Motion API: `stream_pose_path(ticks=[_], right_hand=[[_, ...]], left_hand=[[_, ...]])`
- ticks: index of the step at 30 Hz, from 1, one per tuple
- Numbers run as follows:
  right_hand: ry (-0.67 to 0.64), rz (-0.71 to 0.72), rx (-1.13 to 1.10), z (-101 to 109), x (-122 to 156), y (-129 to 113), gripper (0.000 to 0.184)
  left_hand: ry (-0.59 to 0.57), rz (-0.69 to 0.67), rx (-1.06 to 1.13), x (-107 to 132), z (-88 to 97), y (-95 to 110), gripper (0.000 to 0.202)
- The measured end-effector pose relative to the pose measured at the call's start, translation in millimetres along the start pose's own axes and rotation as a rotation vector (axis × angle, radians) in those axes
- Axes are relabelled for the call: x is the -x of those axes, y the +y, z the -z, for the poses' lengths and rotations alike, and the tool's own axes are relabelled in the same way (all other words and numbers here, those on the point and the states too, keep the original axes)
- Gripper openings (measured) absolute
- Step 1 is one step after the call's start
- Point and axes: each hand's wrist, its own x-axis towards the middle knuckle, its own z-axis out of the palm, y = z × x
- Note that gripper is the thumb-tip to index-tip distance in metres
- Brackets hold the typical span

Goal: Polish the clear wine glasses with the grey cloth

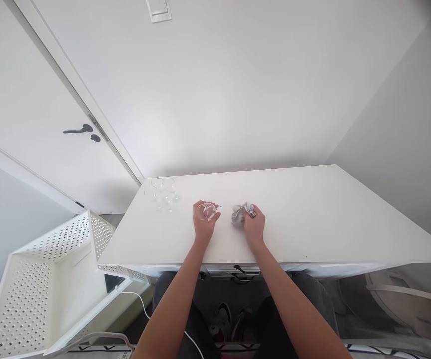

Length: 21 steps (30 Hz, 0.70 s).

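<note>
- Head view, left hand (203,229): fingers curled part-way closed about the bowl of a clear, rounded, stemmed drinking glass (208,212). Grip appears secure; fingertips on the far side partly hidden by the bowl.
- Head view, right hand (255,225): closed on a crumpled grey fabric cloth (238,215), the folds bunched out on the side facing the glass. Thumb and fingers gathered round it; individual fingertips not all visible.
- Head view, position of glass: in the left hand, over the near-middle part of a plain white, smooth-topped counter (313,214). Whether the glass touches the surface cannot be determined.
- Head view, governing relation: glass and cloth lie side by side, near each other but apart, with a narrow strip of bare counter showing between. The cloth is to the right of the glass, at about the same depth.
- Head view, long axis: the glass is tilted over, not upright; its axis appears to run roughly sideways, stem end directed toward the cloth.
- Head view, nearer hand: the left has the glass; the right is just across the gap.
- Head view, remainder: a cluster of clear stemmed glasses (169,186) stands at the counter's far left corner, nearer the left hand than the right.
</note>
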Motion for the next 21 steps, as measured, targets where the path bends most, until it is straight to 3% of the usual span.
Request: stream_pose_path(ticks=[4,8,12,16,21], right_hand=[[-0.255,0.192,0.124,-3.6,6.6,-4.9,0.033],[-0.526,0.435,0.356,-9.7,20.8,-13.6,0.015],[-0.716,0.58,0.597,-11.0,27.4,-16.8,0.049],[-0.747,0.639,0.77,-15.8,28.5,-14.4,0.041],[-0.699,0.604,0.844,-18.9,31.6,-14.6,0.037]], left_hand=[[0.177,0.045,-0.058,-2.9,3.6,-7.2,0.069],[0.156,0.049,-0.124,-1.7,3.8,-4.9,0.068],[0.096,0.073,-0.16,-0.3,1.4,-1.6,0.063],[0.06,0.066,-0.188,-1.8,0.4,-4.2,0.06],[0.044,0.074,-0.207,-3.0,0.5,-5.0,0.06]])
